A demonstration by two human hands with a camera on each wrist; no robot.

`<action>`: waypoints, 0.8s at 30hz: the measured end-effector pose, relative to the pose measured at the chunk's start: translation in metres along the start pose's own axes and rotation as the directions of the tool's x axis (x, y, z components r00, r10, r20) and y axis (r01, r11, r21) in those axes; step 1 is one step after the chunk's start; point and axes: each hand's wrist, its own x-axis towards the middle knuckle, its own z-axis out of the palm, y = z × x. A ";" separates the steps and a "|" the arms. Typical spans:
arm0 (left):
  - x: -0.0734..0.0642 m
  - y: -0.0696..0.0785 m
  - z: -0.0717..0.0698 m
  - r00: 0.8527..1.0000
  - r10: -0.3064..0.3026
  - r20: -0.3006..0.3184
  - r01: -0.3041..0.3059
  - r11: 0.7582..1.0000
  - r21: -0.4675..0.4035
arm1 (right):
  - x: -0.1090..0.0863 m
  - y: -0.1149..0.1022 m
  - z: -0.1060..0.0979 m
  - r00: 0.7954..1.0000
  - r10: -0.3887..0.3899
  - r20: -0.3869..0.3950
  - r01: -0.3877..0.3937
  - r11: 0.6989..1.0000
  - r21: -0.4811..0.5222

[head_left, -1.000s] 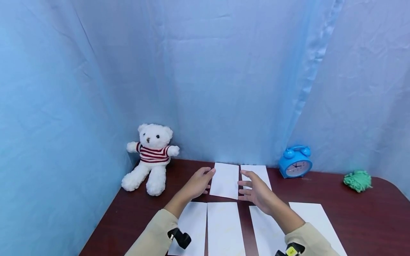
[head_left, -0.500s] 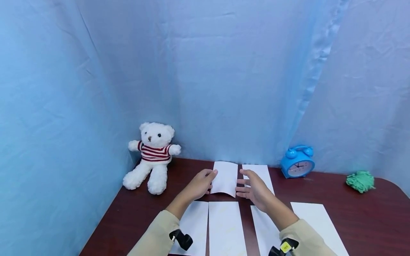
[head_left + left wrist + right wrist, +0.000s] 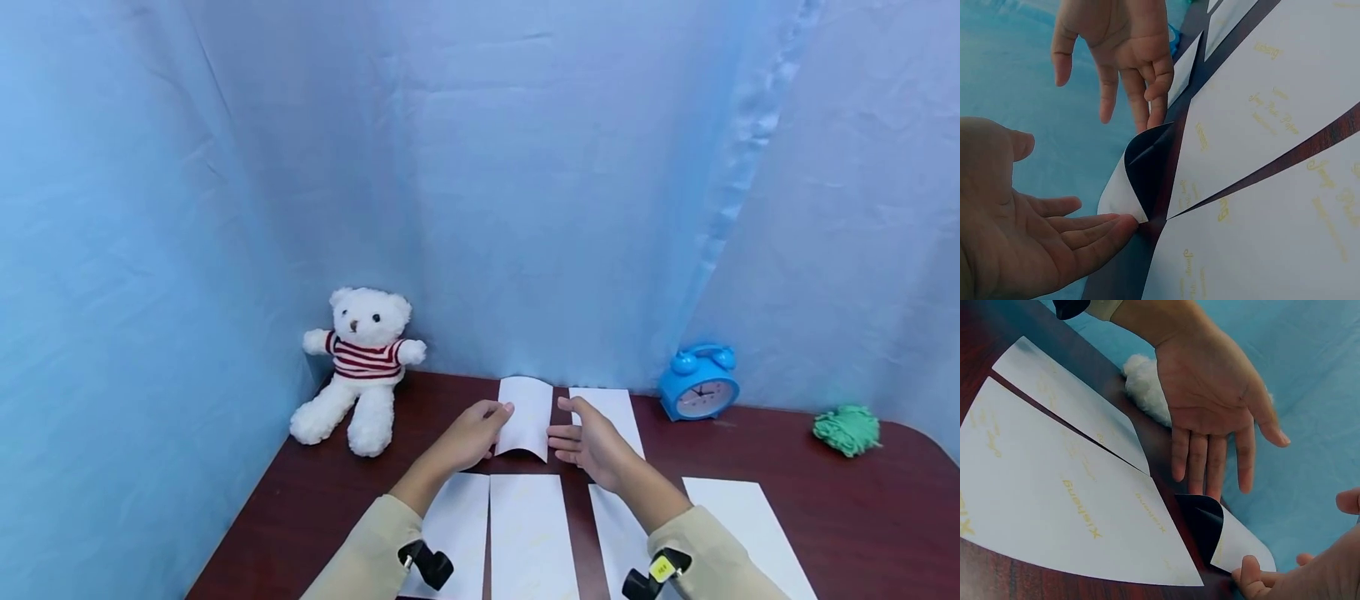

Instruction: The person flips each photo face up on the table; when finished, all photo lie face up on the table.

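A small white sheet of paper (image 3: 525,417) at the back of the table arches upward between my two hands. Its dark, glossy underside shows in both wrist views. Along its left edge, my left hand (image 3: 471,435) touches it with straight fingertips; those fingers reach the edge in the right wrist view too. On the opposite edge, the fingertips of my right hand (image 3: 596,446) press inward, fingers extended and thumb raised. Neither palm touches the paper (image 3: 1116,197). A second white sheet (image 3: 603,404) lies flat behind the right hand, partly covered by it.
Larger white sheets (image 3: 532,533) with faint yellow print lie in a row in front, partly under the forearms. A white teddy bear (image 3: 367,358) in a striped top sits back left. A blue alarm clock (image 3: 699,383) and green yarn (image 3: 847,429) stand back right, before a blue curtain (image 3: 525,208).
The small sheet lay flat a second ago and now bows upward in the middle. My hands have come closer together, the right one moving left.
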 end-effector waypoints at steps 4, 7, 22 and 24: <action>-0.001 0.000 0.000 1.000 0.006 -0.002 -0.006 1.000 0.005 | 0.001 0.001 0.002 1.000 0.003 0.002 -0.003 0.999 0.032; -0.002 0.000 0.000 1.000 0.002 -0.002 -0.002 1.000 0.010 | 0.002 0.002 0.002 1.000 0.007 0.002 -0.007 0.998 0.068; -0.004 0.003 -0.001 1.000 -0.023 -0.002 0.023 0.999 0.023 | -0.004 -0.003 -0.002 0.999 -0.036 -0.011 0.037 0.994 0.107; -0.004 0.002 -0.001 1.000 -0.023 0.000 0.023 1.000 0.019 | -0.005 -0.003 -0.002 0.999 -0.048 -0.021 0.050 0.994 0.098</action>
